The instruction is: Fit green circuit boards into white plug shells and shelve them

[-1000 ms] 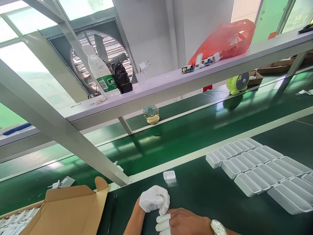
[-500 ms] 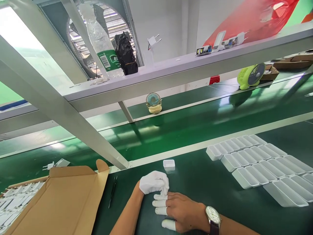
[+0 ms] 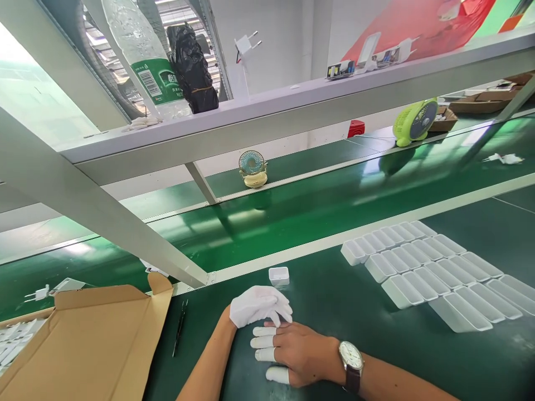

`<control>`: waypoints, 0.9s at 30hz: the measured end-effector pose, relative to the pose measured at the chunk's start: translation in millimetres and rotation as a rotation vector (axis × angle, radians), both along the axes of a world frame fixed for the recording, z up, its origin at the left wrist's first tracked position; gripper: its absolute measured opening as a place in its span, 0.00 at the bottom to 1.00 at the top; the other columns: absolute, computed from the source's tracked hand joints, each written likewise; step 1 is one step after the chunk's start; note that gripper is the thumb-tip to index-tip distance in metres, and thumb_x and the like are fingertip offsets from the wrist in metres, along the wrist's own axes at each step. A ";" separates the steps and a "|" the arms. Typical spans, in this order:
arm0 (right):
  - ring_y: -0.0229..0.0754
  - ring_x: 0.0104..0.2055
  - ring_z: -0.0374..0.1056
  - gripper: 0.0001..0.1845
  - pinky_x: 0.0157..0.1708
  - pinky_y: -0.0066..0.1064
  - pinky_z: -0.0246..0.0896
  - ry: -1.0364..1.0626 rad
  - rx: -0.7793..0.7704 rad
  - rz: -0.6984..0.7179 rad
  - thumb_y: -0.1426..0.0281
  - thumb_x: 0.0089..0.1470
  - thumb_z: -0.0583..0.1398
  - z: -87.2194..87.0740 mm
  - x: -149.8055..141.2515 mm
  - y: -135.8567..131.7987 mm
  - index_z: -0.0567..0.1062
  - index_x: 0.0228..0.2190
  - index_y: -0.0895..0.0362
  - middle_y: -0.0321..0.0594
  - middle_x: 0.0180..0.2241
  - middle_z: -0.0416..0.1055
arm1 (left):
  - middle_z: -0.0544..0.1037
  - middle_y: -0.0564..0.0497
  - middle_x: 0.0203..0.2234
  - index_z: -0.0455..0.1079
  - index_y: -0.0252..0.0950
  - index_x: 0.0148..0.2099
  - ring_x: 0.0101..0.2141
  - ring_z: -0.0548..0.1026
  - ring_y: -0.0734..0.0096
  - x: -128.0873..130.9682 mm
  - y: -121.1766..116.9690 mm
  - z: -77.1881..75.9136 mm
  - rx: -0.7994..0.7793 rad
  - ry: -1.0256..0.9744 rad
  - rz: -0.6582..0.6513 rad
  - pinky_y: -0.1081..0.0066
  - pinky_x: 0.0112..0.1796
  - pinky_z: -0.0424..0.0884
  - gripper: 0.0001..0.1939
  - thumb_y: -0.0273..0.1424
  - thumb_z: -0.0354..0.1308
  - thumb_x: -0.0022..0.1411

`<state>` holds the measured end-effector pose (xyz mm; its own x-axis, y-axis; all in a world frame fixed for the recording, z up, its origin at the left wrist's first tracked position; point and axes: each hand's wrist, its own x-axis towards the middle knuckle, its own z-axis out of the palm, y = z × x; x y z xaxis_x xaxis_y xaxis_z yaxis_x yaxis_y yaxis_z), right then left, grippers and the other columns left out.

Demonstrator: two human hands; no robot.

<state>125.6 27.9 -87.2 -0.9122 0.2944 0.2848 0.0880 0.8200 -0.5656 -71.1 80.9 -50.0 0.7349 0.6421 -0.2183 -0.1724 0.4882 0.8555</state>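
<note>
My left hand (image 3: 259,306) wears a white glove. Its fingers reach out and down to the right, slightly apart, against the index-finger side of my right hand (image 3: 298,353). White finger cots cover several fingertips of the right hand, which lies palm down with its fingers stretched out to the left; its thumb is mostly hidden. Nothing shows in either hand. Just beyond the gloved hand stands a small white open box (image 3: 278,276) on the dark green table (image 3: 330,301). On my right wrist is a watch (image 3: 351,355).
Rows of white open boxes (image 3: 434,273) stand at right. Black tweezers (image 3: 180,328) and a cardboard box (image 3: 104,340) with white parts lie left. Behind run a green belt (image 3: 292,217) and a shelf (image 3: 271,120) with a bottle (image 3: 154,78). Small fans (image 3: 252,167) stand farther back.
The gloved fingers of my left hand have straightened from a curled pinch beside the right hand's index finger. The view has shifted, so most things appear farther left.
</note>
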 end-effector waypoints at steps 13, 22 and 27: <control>0.45 0.72 0.50 0.24 0.73 0.41 0.38 0.072 0.050 0.041 0.61 0.69 0.53 -2.7 -2.0 2.8 0.69 0.61 0.58 0.46 0.64 0.66 | 0.67 0.58 0.14 0.60 0.38 0.30 0.17 0.62 0.78 -2.1 17.3 -12.1 0.264 0.149 0.597 0.74 0.23 0.58 0.19 0.41 0.66 0.61; 0.45 0.70 0.55 0.20 0.71 0.42 0.42 0.052 0.095 0.041 0.61 0.67 0.56 -0.9 -3.6 5.0 0.74 0.56 0.56 0.46 0.62 0.68 | 0.80 0.46 0.39 0.67 0.36 0.52 0.40 0.79 0.63 15.6 18.3 -21.1 0.421 0.418 0.871 0.63 0.43 0.73 0.23 0.39 0.68 0.58; 0.44 0.63 0.65 0.18 0.69 0.39 0.48 0.007 0.171 0.020 0.61 0.66 0.58 -0.5 -5.9 6.2 0.77 0.52 0.56 0.45 0.55 0.76 | 0.72 0.40 0.55 0.62 0.39 0.65 0.54 0.73 0.53 39.8 13.5 -13.4 0.714 0.760 0.866 0.60 0.44 0.74 0.40 0.38 0.71 0.51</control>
<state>119.7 34.1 -87.7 -0.9154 0.2228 0.3352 0.0674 0.9059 -0.4181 -31.3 94.4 -63.4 -0.1117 0.9761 0.1864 0.4292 -0.1218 0.8950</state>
